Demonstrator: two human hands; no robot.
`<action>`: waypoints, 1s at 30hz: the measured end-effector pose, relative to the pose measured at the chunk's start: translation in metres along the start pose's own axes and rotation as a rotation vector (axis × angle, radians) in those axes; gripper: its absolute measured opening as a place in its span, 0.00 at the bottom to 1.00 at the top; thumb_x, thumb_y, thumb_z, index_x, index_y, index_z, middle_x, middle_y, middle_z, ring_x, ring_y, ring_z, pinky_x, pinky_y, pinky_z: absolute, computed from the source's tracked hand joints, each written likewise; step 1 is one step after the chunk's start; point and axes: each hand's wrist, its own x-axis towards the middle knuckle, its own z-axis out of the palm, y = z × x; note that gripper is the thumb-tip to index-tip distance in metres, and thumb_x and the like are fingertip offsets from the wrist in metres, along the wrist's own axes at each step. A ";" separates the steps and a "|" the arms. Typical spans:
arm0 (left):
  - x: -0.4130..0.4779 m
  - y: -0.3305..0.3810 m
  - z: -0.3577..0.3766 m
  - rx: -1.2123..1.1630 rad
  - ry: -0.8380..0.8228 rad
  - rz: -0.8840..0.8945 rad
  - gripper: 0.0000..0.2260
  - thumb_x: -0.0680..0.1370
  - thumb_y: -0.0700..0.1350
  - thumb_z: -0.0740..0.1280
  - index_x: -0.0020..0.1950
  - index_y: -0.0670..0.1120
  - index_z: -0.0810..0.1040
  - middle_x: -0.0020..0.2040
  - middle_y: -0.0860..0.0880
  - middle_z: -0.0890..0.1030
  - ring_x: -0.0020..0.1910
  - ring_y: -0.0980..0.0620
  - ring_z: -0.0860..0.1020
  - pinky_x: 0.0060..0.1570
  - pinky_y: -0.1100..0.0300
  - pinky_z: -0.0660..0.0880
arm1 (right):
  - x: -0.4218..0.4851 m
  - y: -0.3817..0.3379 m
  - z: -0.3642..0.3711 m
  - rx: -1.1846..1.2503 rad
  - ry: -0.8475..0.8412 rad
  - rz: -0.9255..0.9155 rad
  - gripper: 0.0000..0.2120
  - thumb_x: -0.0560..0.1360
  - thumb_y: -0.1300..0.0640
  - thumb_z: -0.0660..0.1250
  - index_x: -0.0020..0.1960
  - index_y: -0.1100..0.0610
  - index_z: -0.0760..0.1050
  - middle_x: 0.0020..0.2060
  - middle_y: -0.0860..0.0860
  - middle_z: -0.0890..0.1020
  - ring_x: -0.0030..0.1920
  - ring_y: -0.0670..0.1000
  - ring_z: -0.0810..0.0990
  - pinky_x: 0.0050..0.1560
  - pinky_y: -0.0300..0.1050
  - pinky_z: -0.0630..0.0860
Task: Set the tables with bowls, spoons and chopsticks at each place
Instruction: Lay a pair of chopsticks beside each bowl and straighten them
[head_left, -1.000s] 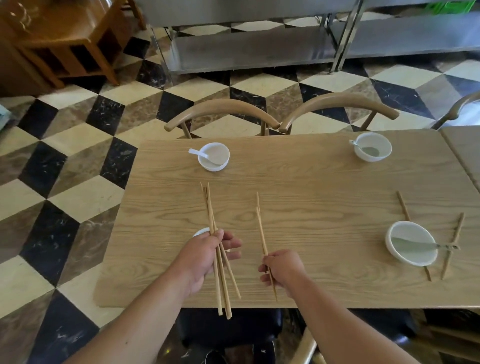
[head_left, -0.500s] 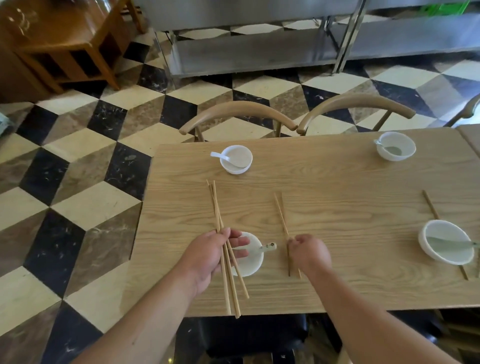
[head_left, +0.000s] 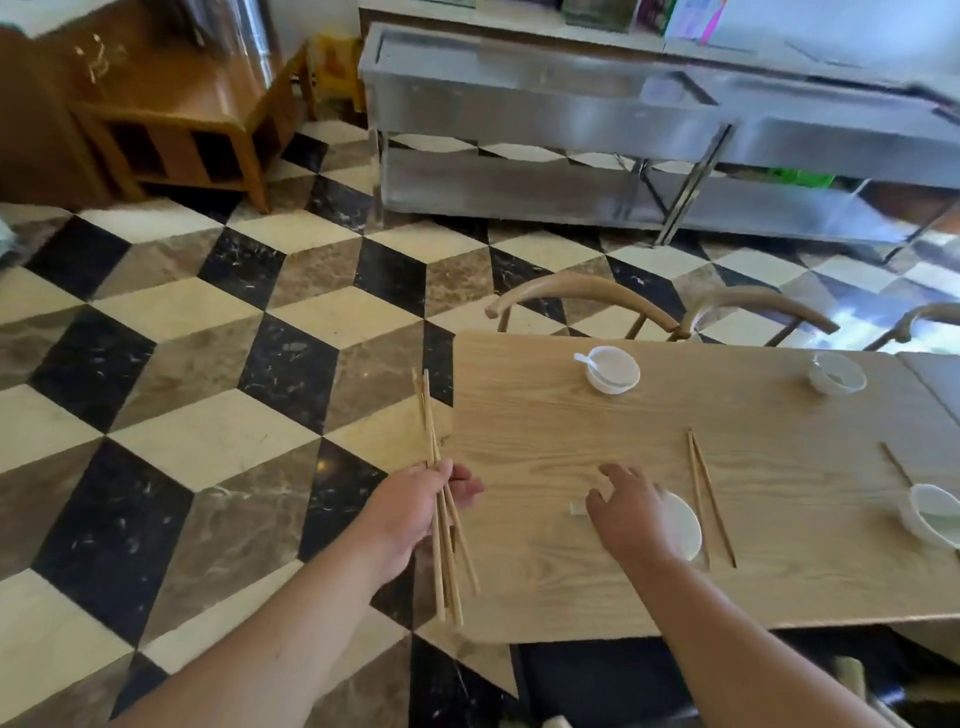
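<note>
My left hand grips a bundle of wooden chopsticks just off the left edge of the light wooden table. Over the near-left white bowl hovers my right hand, fingers spread and holding nothing; a white spoon handle pokes out to its left. A pair of chopsticks lies on the table right of that bowl. A far-left bowl holds a spoon. Another bowl sits far right, and one more bowl at the near right edge with a chopstick beside it.
Two curved wooden chair backs stand at the table's far side. A second table adjoins on the right. Steel counters and a wooden cabinet stand beyond the checkered floor. A dark chair seat is below the near edge.
My right hand has let go of the chopstick pair, which now lies right of the near-left bowl, and moved left over the bowl. The view has swung left. My left hand keeps its bundle.
</note>
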 end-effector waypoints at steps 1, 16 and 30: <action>-0.002 -0.003 -0.018 0.016 0.004 0.001 0.16 0.89 0.47 0.58 0.65 0.38 0.81 0.53 0.43 0.90 0.57 0.46 0.87 0.66 0.46 0.76 | 0.002 0.002 0.010 -0.120 -0.040 0.010 0.27 0.83 0.49 0.63 0.81 0.48 0.67 0.79 0.52 0.70 0.79 0.61 0.67 0.75 0.58 0.69; 0.017 -0.045 -0.063 0.122 -0.120 -0.143 0.16 0.90 0.47 0.57 0.62 0.40 0.81 0.53 0.44 0.90 0.56 0.48 0.88 0.63 0.47 0.77 | -0.036 -0.012 0.070 0.044 0.021 0.115 0.27 0.82 0.51 0.66 0.79 0.52 0.68 0.76 0.51 0.72 0.79 0.56 0.66 0.75 0.56 0.70; 0.119 0.044 0.045 0.315 -0.182 -0.129 0.16 0.88 0.49 0.60 0.58 0.42 0.86 0.56 0.46 0.89 0.63 0.48 0.83 0.68 0.44 0.77 | 0.008 -0.086 0.029 1.057 -0.415 0.342 0.13 0.86 0.54 0.64 0.54 0.57 0.86 0.46 0.54 0.89 0.44 0.52 0.86 0.54 0.53 0.86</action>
